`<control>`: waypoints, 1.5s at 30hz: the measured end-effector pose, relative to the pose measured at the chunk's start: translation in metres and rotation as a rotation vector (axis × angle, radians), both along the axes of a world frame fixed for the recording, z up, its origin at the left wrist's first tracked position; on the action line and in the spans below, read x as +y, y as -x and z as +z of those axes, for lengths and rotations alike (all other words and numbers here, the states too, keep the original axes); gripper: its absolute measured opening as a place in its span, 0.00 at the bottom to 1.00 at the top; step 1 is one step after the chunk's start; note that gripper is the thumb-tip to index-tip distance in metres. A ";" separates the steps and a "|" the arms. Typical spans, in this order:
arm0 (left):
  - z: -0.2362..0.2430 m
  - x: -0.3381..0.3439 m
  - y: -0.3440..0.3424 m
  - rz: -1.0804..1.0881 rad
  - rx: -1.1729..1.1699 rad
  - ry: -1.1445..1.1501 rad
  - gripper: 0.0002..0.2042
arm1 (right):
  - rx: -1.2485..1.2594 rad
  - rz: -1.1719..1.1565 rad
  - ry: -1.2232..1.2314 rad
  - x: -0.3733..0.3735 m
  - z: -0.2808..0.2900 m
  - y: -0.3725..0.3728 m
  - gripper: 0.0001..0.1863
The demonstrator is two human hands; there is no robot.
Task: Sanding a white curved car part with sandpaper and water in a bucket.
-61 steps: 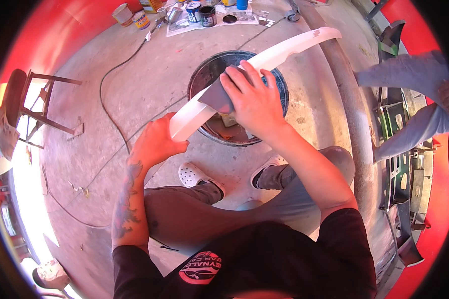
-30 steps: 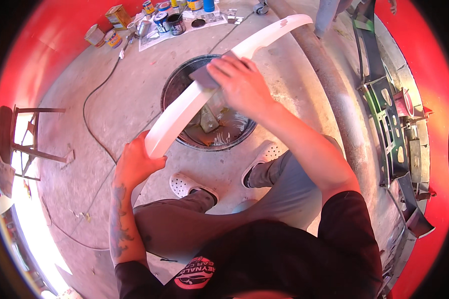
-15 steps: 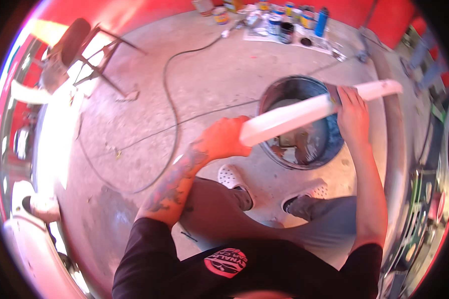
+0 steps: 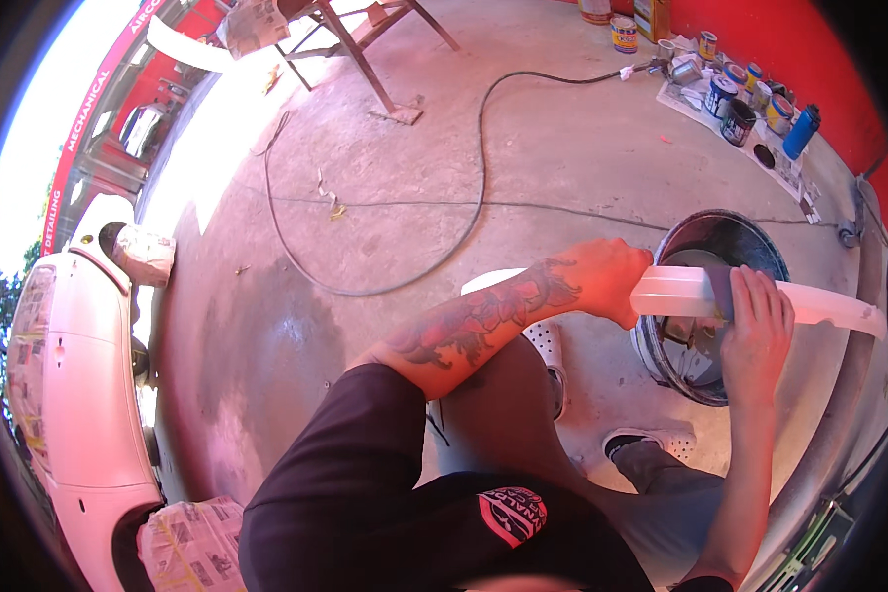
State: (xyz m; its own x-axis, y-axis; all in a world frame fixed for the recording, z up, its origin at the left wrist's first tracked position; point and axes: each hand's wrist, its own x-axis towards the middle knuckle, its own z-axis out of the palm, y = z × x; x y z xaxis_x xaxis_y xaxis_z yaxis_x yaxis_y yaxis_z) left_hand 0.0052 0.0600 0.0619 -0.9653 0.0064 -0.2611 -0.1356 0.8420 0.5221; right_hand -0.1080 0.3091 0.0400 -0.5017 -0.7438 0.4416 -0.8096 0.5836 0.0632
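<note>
My left hand (image 4: pixel 610 282) is closed round a long, white, slightly curved trim piece (image 4: pixel 824 310). A white end, apparently of the same piece, shows beyond my tattooed left forearm. On top of the strip, my right hand (image 4: pixel 760 326) presses a dark grey sheet that looks like sandpaper (image 4: pixel 719 292), its fingers together and bent over it. Below the strip stands a dark bucket (image 4: pixel 725 229) with cloudy water and some objects in it that I cannot make out.
A hose (image 4: pixel 482 148) loops over the concrete floor. Paint cans (image 4: pixel 738 123) and a blue bottle (image 4: pixel 802 132) stand on paper by the red wall. A chair (image 4: pixel 350 49) stands at the far left. A pale, partly masked car body (image 4: pixel 94 365) is at left.
My view has swung left, so the bucket and cans sit further right in it. Both hands keep their hold; the strip now lies more level, its far end tilted down.
</note>
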 end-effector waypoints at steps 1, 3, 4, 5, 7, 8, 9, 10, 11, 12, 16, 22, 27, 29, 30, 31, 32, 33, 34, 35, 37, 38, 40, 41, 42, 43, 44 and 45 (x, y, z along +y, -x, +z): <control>-0.002 0.000 0.000 0.000 0.009 -0.012 0.25 | 0.008 0.085 0.025 -0.016 -0.001 -0.016 0.27; -0.003 -0.003 -0.002 0.013 0.009 -0.016 0.24 | -0.003 0.193 0.039 -0.041 -0.003 -0.039 0.27; -0.003 -0.005 -0.004 0.009 0.008 -0.016 0.23 | -0.010 0.206 0.041 -0.042 -0.005 -0.038 0.27; -0.003 -0.010 -0.007 0.011 0.008 -0.012 0.22 | -0.033 0.209 0.057 -0.041 -0.007 -0.034 0.28; -0.004 -0.011 -0.013 0.026 0.016 0.001 0.21 | -0.050 0.139 0.041 -0.021 -0.015 -0.019 0.31; -0.005 -0.010 -0.011 0.005 0.039 -0.021 0.21 | -0.055 0.065 0.035 -0.004 -0.016 -0.004 0.32; -0.006 -0.005 -0.003 -0.012 0.057 -0.041 0.21 | -0.041 -0.037 0.011 0.022 -0.014 0.013 0.33; -0.008 -0.001 0.004 -0.036 0.070 -0.047 0.20 | -0.032 -0.048 0.001 0.044 -0.022 0.029 0.33; -0.010 -0.003 0.002 -0.036 0.072 -0.041 0.19 | -0.020 -0.130 0.031 0.048 -0.024 0.039 0.34; -0.010 -0.004 0.000 -0.023 0.071 -0.039 0.19 | -0.008 -0.214 0.063 0.050 -0.027 0.044 0.35; -0.016 -0.003 0.003 -0.022 0.054 0.013 0.18 | -0.029 -0.049 0.097 0.005 -0.029 -0.006 0.37; -0.014 -0.009 -0.005 -0.009 0.062 0.010 0.21 | -0.047 0.064 0.077 0.001 -0.025 -0.014 0.35; -0.014 -0.004 0.005 -0.044 0.035 0.018 0.24 | -0.067 -0.251 -0.010 0.066 -0.039 0.050 0.36; -0.014 -0.003 0.006 -0.051 0.067 0.011 0.24 | -0.074 -0.344 -0.016 0.062 -0.045 0.047 0.37; -0.015 -0.004 0.006 -0.051 0.068 0.010 0.24 | -0.053 -0.293 0.029 0.047 -0.045 0.030 0.37; -0.016 -0.005 0.005 -0.050 0.062 0.017 0.25 | -0.033 -0.238 0.077 0.029 -0.042 0.011 0.38; -0.018 -0.008 0.002 -0.043 0.048 0.027 0.25 | -0.002 -0.128 0.090 0.006 -0.036 -0.015 0.40; -0.019 -0.009 -0.001 -0.039 0.042 0.028 0.25 | -0.034 -0.067 0.075 -0.012 -0.033 -0.041 0.40; -0.017 -0.009 -0.002 -0.026 0.055 0.011 0.23 | -0.062 -0.013 0.058 -0.022 -0.032 -0.055 0.40; -0.016 -0.010 -0.003 -0.014 0.070 -0.006 0.21 | -0.060 -0.016 0.058 -0.019 -0.032 -0.054 0.40; -0.018 -0.010 -0.003 -0.022 0.067 0.017 0.23 | -0.023 -0.024 -0.021 -0.006 -0.033 -0.042 0.39; -0.017 -0.010 -0.003 -0.034 0.067 0.032 0.25 | -0.018 -0.018 -0.020 0.005 -0.033 -0.030 0.39; -0.012 -0.007 0.000 -0.038 0.059 0.022 0.25 | -0.053 -0.262 0.005 0.040 -0.037 0.006 0.38; -0.010 -0.005 0.002 -0.048 0.047 0.011 0.25 | -0.045 -0.268 0.002 0.059 -0.044 0.024 0.38; -0.009 -0.003 0.004 -0.052 0.055 0.008 0.25 | -0.014 -0.313 0.014 0.077 -0.050 0.041 0.37; -0.008 0.000 0.005 -0.052 0.067 0.002 0.23 | 0.019 -0.357 0.028 0.087 -0.051 0.051 0.36; -0.008 0.000 0.004 -0.045 0.070 0.003 0.21 | 0.018 -0.354 0.031 0.075 -0.048 0.042 0.36; -0.010 -0.002 0.002 -0.039 0.066 0.007 0.21 | -0.012 -0.274 0.052 0.051 -0.042 0.019 0.35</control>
State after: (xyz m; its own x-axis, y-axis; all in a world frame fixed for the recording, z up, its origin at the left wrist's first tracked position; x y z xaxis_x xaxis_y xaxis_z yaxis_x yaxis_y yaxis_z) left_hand 0.0030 0.0585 0.0519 -0.9794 0.0428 -0.1975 -0.0682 0.8498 0.5226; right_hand -0.1269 0.3603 -0.0016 -0.6866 -0.5562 0.4683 -0.6214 0.7832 0.0190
